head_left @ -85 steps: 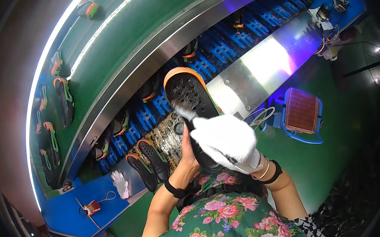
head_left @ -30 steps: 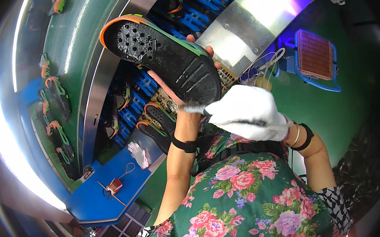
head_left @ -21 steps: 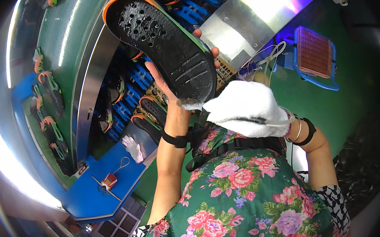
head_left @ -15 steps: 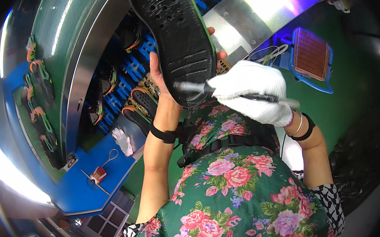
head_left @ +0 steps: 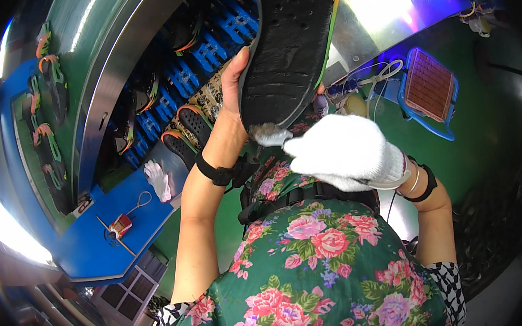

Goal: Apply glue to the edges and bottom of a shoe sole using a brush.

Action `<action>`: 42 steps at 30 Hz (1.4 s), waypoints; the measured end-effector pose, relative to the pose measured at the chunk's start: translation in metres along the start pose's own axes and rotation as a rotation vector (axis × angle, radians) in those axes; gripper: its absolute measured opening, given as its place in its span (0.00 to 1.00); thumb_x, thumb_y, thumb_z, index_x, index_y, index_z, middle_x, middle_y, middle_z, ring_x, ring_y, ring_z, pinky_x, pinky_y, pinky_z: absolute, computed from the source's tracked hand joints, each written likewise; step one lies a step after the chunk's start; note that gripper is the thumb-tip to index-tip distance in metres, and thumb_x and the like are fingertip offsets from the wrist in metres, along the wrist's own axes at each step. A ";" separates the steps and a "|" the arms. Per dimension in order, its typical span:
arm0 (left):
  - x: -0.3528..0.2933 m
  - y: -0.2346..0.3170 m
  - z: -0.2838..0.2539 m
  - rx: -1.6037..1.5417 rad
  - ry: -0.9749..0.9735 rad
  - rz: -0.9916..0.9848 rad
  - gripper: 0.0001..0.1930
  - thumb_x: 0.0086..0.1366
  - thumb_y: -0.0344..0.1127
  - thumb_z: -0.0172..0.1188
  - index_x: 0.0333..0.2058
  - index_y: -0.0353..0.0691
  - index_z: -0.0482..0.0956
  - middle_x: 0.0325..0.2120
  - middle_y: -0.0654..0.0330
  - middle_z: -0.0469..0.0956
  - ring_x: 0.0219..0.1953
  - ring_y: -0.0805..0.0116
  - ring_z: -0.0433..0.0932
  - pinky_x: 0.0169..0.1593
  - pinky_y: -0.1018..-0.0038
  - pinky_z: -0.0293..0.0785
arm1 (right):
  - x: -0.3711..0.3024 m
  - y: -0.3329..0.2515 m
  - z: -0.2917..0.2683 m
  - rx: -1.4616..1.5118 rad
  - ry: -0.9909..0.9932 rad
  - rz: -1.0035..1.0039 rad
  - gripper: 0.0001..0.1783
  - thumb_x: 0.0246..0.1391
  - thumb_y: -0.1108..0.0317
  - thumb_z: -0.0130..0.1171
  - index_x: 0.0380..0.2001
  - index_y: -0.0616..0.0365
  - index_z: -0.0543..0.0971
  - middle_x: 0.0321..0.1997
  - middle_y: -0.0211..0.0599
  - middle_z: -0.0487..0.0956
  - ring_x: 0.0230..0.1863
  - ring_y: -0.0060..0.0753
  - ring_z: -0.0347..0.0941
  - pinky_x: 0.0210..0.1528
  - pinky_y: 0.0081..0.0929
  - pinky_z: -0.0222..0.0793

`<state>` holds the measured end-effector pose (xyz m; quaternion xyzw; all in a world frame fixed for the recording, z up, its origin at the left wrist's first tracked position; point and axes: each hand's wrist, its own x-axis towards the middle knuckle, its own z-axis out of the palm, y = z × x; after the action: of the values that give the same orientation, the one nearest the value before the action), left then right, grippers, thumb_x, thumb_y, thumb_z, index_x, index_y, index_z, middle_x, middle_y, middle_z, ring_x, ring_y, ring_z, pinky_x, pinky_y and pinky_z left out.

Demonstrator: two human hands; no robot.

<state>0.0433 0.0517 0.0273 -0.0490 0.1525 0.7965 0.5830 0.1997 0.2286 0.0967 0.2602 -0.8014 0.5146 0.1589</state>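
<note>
A black shoe sole (head_left: 290,67) with small holes, ridges near its heel and a green and orange edge is tilted up in front of me. My bare left hand (head_left: 232,100) grips it, the thumb along its left edge; most of the fingers are hidden behind it. My right hand (head_left: 343,149), in a white knitted glove, is closed round a small brush (head_left: 274,137). The brush's bristles meet the heel end of the sole. The glove covers most of the brush handle.
Black soles (head_left: 194,125) with orange edges lie beyond my left forearm, near blue racks (head_left: 208,56). A white glove (head_left: 157,180) rests on the blue table (head_left: 93,233) at left. More shoe pieces (head_left: 56,88) stand far left. A blue-framed stool (head_left: 431,86) is at right.
The sole has shifted right and tilted. The brush has gone from the heel's face to its lower edge. My gloved hand has moved slightly down.
</note>
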 end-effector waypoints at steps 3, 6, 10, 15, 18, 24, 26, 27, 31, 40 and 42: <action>-0.003 -0.002 -0.005 0.022 0.171 0.051 0.55 0.59 0.72 0.57 0.74 0.38 0.55 0.71 0.35 0.56 0.62 0.25 0.69 0.64 0.36 0.69 | 0.005 -0.002 -0.013 0.333 -0.047 0.085 0.15 0.48 0.74 0.73 0.42 0.53 0.88 0.44 0.37 0.87 0.39 0.38 0.83 0.41 0.32 0.79; -0.006 0.005 -0.005 0.153 0.134 -0.059 0.48 0.63 0.66 0.57 0.72 0.37 0.60 0.69 0.37 0.62 0.63 0.29 0.70 0.65 0.35 0.68 | 0.011 0.000 -0.026 0.140 0.121 0.173 0.13 0.45 0.77 0.75 0.37 0.56 0.89 0.41 0.38 0.88 0.38 0.38 0.84 0.40 0.32 0.79; -0.002 0.006 0.017 -0.275 0.145 -0.158 0.34 0.69 0.53 0.56 0.64 0.33 0.70 0.59 0.41 0.76 0.55 0.42 0.80 0.62 0.44 0.74 | -0.002 0.010 -0.017 -0.116 0.007 -0.059 0.17 0.47 0.75 0.70 0.44 0.57 0.87 0.46 0.41 0.87 0.40 0.40 0.83 0.41 0.35 0.81; -0.004 0.010 0.029 0.050 0.204 -0.215 0.23 0.69 0.43 0.60 0.52 0.28 0.80 0.46 0.47 0.85 0.46 0.57 0.86 0.55 0.61 0.83 | -0.004 -0.001 -0.017 0.136 -0.104 -0.023 0.15 0.52 0.73 0.69 0.45 0.55 0.86 0.47 0.39 0.87 0.41 0.39 0.83 0.42 0.35 0.81; -0.008 0.011 0.042 0.116 0.296 -0.206 0.21 0.68 0.42 0.61 0.51 0.29 0.82 0.43 0.48 0.86 0.40 0.59 0.87 0.49 0.65 0.85 | -0.006 0.007 -0.024 0.195 -0.020 0.000 0.16 0.51 0.72 0.70 0.45 0.53 0.86 0.47 0.38 0.87 0.40 0.39 0.83 0.42 0.35 0.81; -0.004 0.012 0.052 0.206 0.410 -0.268 0.21 0.67 0.42 0.63 0.51 0.31 0.82 0.42 0.50 0.87 0.37 0.61 0.87 0.46 0.67 0.84 | -0.010 0.005 -0.025 0.047 -0.105 -0.035 0.14 0.50 0.70 0.72 0.42 0.51 0.87 0.46 0.35 0.87 0.38 0.38 0.83 0.42 0.34 0.80; -0.005 0.013 0.053 0.220 0.439 -0.292 0.21 0.67 0.42 0.63 0.51 0.31 0.82 0.42 0.50 0.87 0.37 0.61 0.87 0.46 0.67 0.84 | -0.009 0.005 -0.027 0.060 -0.059 -0.025 0.13 0.50 0.70 0.71 0.41 0.50 0.88 0.46 0.32 0.88 0.38 0.37 0.83 0.42 0.33 0.80; -0.003 0.015 0.054 0.218 0.402 -0.312 0.21 0.67 0.42 0.64 0.51 0.32 0.82 0.42 0.50 0.87 0.37 0.61 0.87 0.46 0.68 0.84 | -0.008 0.009 -0.028 -0.026 -0.027 -0.063 0.13 0.50 0.70 0.71 0.41 0.50 0.88 0.46 0.33 0.87 0.38 0.37 0.83 0.41 0.33 0.80; 0.000 0.016 0.051 0.311 0.440 -0.334 0.21 0.67 0.43 0.63 0.51 0.31 0.82 0.42 0.50 0.87 0.37 0.62 0.87 0.46 0.68 0.85 | -0.014 0.009 -0.025 -0.049 -0.134 -0.042 0.16 0.49 0.71 0.70 0.44 0.49 0.87 0.48 0.32 0.87 0.41 0.37 0.82 0.41 0.33 0.80; 0.009 0.020 0.028 0.080 0.223 -0.194 0.27 0.68 0.48 0.60 0.56 0.30 0.78 0.49 0.44 0.83 0.45 0.50 0.86 0.54 0.54 0.82 | -0.002 0.010 -0.020 0.368 0.091 0.153 0.11 0.47 0.75 0.75 0.37 0.56 0.89 0.41 0.38 0.88 0.39 0.36 0.83 0.41 0.31 0.79; 0.009 0.016 0.026 -0.141 0.069 -0.147 0.33 0.69 0.53 0.56 0.63 0.32 0.73 0.58 0.40 0.77 0.53 0.41 0.82 0.60 0.42 0.76 | 0.000 0.010 -0.018 0.195 0.166 0.197 0.12 0.46 0.78 0.74 0.36 0.58 0.89 0.42 0.42 0.88 0.39 0.37 0.84 0.42 0.32 0.79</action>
<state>0.0281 0.0632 0.0527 -0.1286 0.1120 0.7580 0.6295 0.1936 0.2480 0.0970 0.1511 -0.7536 0.6225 0.1471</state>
